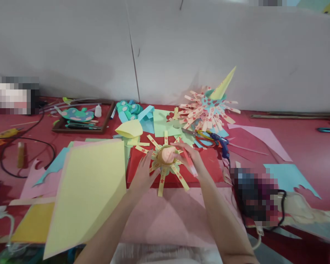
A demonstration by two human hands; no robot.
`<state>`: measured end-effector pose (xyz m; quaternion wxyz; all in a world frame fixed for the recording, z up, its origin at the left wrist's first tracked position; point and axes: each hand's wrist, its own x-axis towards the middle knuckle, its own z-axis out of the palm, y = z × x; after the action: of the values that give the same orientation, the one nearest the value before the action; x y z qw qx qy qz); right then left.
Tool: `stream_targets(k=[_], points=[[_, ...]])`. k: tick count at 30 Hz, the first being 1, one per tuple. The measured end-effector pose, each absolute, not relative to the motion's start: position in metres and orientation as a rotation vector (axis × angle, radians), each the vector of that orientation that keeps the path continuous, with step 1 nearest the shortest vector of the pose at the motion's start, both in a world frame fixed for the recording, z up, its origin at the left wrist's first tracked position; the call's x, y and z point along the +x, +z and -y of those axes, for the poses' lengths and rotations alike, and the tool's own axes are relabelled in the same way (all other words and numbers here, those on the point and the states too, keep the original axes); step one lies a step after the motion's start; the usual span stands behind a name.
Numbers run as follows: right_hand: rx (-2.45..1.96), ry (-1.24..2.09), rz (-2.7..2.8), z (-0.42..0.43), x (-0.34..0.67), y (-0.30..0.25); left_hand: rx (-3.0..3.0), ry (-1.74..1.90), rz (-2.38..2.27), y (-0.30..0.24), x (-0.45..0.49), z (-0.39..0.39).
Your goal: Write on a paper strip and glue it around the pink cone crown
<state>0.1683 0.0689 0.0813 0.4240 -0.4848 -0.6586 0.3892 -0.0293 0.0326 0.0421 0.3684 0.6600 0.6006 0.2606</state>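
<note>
In the middle of the head view stands a paper craft (165, 170) with a round centre and pale yellow strips fanning outward. The strips carry red stars and letters. A pale pink rounded piece (168, 154) fills its centre. My left hand (144, 170) grips the craft's left side, with fingers and thumb around its edge. A red marker (190, 164) slants through my right hand (189, 156), whose fingertips reach the craft's right rim. Under the craft lies a red board (209, 172). Part of the rim is hidden by my fingers.
A larger spiky paper craft with a yellow cone (222, 84) stands behind, right. Nearby lie scissors (205, 139) and a blue glue gun (222, 143). Yellow sheets (90, 190) cover the left front. A brown tray (79, 130) holds tools; a cable (1, 157) loops at far left.
</note>
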Motion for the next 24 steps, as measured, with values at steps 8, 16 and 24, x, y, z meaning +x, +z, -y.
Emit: stream_targets(k=[8, 16, 24], points=[[-1.157, 1.084, 1.660, -0.073, 0.170, 0.080, 2.022, 0.619, -1.589, 0.012, -0.030, -0.033], [-1.179, 1.074, 1.657, -0.071, 0.169, 0.083, 2.223, 0.413, -1.816, 0.007, -0.028, -0.032], [-1.193, 1.034, 1.643, -0.071, 0.167, 0.080, 2.343, 0.297, -1.833, 0.006, -0.026, -0.030]])
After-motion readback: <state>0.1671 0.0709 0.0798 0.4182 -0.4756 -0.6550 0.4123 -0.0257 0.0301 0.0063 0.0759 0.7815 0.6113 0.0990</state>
